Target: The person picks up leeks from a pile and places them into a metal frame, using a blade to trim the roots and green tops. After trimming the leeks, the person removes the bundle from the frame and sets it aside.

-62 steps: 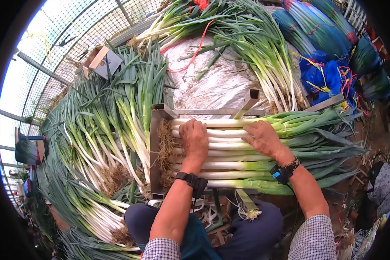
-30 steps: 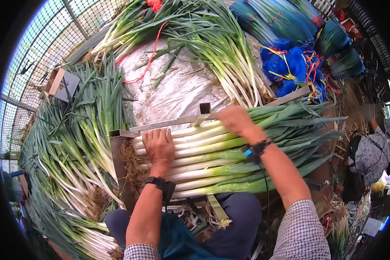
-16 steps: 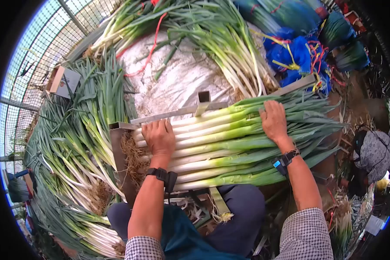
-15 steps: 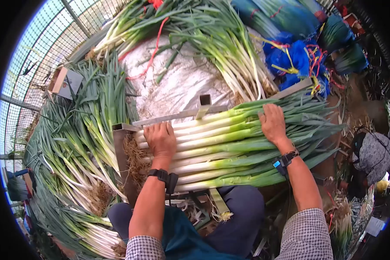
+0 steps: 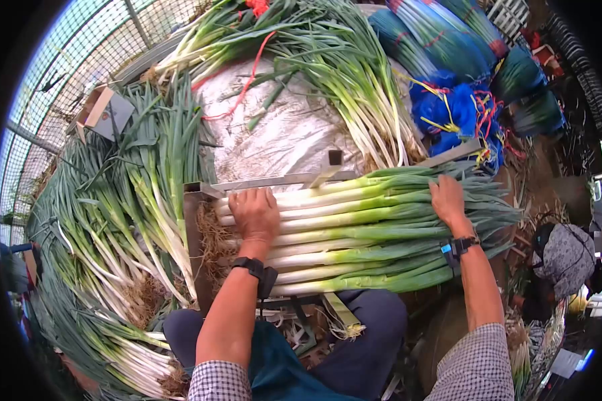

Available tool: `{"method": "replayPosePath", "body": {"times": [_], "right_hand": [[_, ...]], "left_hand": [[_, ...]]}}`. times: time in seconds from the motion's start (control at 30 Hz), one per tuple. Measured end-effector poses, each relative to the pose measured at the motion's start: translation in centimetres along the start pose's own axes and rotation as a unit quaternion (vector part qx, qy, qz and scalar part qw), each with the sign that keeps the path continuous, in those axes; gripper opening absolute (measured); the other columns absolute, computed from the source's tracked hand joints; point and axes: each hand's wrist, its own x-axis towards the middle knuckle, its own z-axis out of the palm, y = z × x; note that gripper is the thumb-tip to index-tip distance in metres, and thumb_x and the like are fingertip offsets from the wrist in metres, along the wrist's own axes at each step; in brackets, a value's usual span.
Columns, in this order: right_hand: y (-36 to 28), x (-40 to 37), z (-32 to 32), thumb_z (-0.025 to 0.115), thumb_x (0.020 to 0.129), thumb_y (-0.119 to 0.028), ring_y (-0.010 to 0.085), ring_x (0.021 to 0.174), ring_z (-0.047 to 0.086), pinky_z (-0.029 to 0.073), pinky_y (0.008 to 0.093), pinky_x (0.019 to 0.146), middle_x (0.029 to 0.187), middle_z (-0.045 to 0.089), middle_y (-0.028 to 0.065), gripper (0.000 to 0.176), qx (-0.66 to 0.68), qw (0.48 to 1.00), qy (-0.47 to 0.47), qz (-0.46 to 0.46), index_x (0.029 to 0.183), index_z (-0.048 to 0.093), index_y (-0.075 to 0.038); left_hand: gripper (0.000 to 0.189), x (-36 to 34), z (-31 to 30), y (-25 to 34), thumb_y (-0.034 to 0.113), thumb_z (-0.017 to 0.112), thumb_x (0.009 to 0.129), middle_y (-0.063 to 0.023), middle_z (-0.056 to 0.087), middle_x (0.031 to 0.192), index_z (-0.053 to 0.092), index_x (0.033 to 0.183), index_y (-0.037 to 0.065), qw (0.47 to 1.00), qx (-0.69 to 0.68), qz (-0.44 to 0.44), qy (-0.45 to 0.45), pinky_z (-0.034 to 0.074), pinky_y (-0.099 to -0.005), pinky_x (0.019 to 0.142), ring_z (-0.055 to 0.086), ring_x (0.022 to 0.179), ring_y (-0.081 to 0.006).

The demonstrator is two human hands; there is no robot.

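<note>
A row of long green onions point(image 5: 341, 230) lies side by side across a metal frame point(image 5: 192, 234), roots against its left plate. My left hand point(image 5: 254, 217) rests on the white stalks near the roots, its fingers bent over the upper stalks. Farther right, my right hand point(image 5: 450, 200) touches the upper edge of the green leaves, fingers bent and partly hidden. Whether either hand grips any stalk is hard to tell.
Loose green onions point(image 5: 160, 180) are heaped at the left, with more point(image 5: 361, 100) beyond the frame on a whitish sheet point(image 5: 294, 134). Blue-wrapped bundles point(image 5: 441, 40) and a blue net point(image 5: 458, 107) lie upper right. A person point(image 5: 565, 260) is at the right edge.
My right hand has moved right along the leaves, toward their tips. The leaves there look more gathered. My left hand stays on the white stalks, and the view has shifted slightly.
</note>
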Motion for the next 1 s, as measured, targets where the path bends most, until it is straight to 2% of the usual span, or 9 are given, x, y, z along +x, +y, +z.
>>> {"method": "replayPosePath", "body": {"times": [0.1,0.23,0.27,0.37,0.43,0.5,0.6,0.83,1.0], "right_hand": [[-7.2,0.8,-5.7,0.057,0.095,-0.023,0.0415,0.107,0.058,0.045,0.0506,0.094,0.105,0.064,0.0210,0.025,0.086,0.947,0.212,-0.227,0.102,0.061,0.001],[-20.3,1.7,-3.9,0.061,0.089,-0.013,0.0389,0.098,0.057,0.045,0.0483,0.091,0.097,0.061,0.0177,0.016,0.264,0.916,0.169,-0.248,0.100,0.060,-0.002],[-21.2,1.1,-1.9,0.061,0.090,-0.014,0.0383,0.098,0.057,0.045,0.0477,0.092,0.097,0.062,0.0175,0.016,0.260,0.922,0.154,-0.243,0.101,0.060,-0.002],[-23.2,0.1,1.3,0.062,0.091,-0.016,0.0364,0.098,0.059,0.045,0.0464,0.092,0.097,0.063,0.0167,0.017,0.245,0.932,0.129,-0.236,0.101,0.060,-0.003],[-22.6,0.8,1.2,0.063,0.093,-0.018,0.0352,0.098,0.060,0.046,0.0457,0.093,0.096,0.064,0.0161,0.017,0.232,0.934,0.125,-0.240,0.100,0.061,-0.003],[-22.6,1.1,1.0,0.063,0.093,-0.020,0.0343,0.099,0.060,0.046,0.0455,0.093,0.096,0.065,0.0156,0.017,0.233,0.933,0.129,-0.243,0.098,0.062,-0.004],[-23.0,0.2,1.5,0.062,0.094,-0.022,0.0337,0.099,0.061,0.046,0.0454,0.094,0.095,0.065,0.0149,0.017,0.236,0.937,0.116,-0.230,0.094,0.063,-0.004],[-22.3,0.7,1.8,0.059,0.096,-0.020,0.0349,0.096,0.059,0.044,0.0457,0.093,0.094,0.064,0.0161,0.015,0.226,0.940,0.106,-0.231,0.095,0.061,-0.005],[-22.5,0.4,1.2,0.068,0.089,-0.022,0.0350,0.094,0.057,0.043,0.0483,0.093,0.091,0.059,0.0156,0.021,0.221,0.929,0.166,-0.246,0.092,0.059,-0.003]], "left_hand": [[0.020,0.0,0.0,0.1,0.021,0.062,0.095,-0.0083,0.067,0.087,0.067,0.079,0.010,1.000,-0.005,-0.001,0.016,0.038,-0.0520,0.103,0.061,0.094,-0.0289],[0.014,0.1,-0.7,0.4,0.020,0.060,0.095,-0.0078,0.070,0.101,0.069,0.095,0.009,0.998,0.008,-0.015,-0.060,0.037,-0.0517,0.106,0.061,0.102,-0.0293],[0.019,0.2,-0.8,0.5,0.021,0.060,0.096,-0.0102,0.069,0.109,0.068,0.104,0.006,0.997,0.017,-0.021,-0.066,0.036,-0.0520,0.108,0.060,0.111,-0.0307],[0.013,0.7,-0.5,0.4,0.018,0.059,0.095,-0.0118,0.066,0.101,0.065,0.097,0.006,1.000,0.018,0.015,0.004,0.040,-0.0509,0.099,0.059,0.106,-0.0332],[0.032,0.3,-0.7,0.7,0.026,0.061,0.096,-0.0164,0.066,0.120,0.068,0.116,0.002,0.993,0.037,-0.035,-0.103,0.033,-0.0570,0.111,0.055,0.123,-0.0350],[0.028,0.5,-0.4,0.0,0.026,0.061,0.095,-0.0161,0.069,0.112,0.068,0.110,0.004,0.996,0.072,0.015,-0.051,0.039,-0.0536,0.106,0.059,0.115,-0.0355],[0.020,3.7,-0.3,-1.2,0.024,0.059,0.097,-0.0152,0.069,0.096,0.067,0.101,0.006,0.991,-0.008,-0.016,-0.133,0.045,-0.0505,0.094,0.063,0.101,-0.0366],[0.039,3.8,-1.0,-3.2,0.032,0.056,0.101,-0.0177,0.070,0.086,0.071,0.080,0.003,0.976,0.031,0.006,-0.216,0.049,-0.0530,0.083,0.066,0.089,-0.0396],[0.030,3.1,-0.8,-3.7,0.028,0.062,0.098,-0.0139,0.069,0.081,0.068,0.077,0.007,0.993,0.012,0.067,-0.101,0.047,-0.0489,0.081,0.064,0.084,-0.0355]]}}
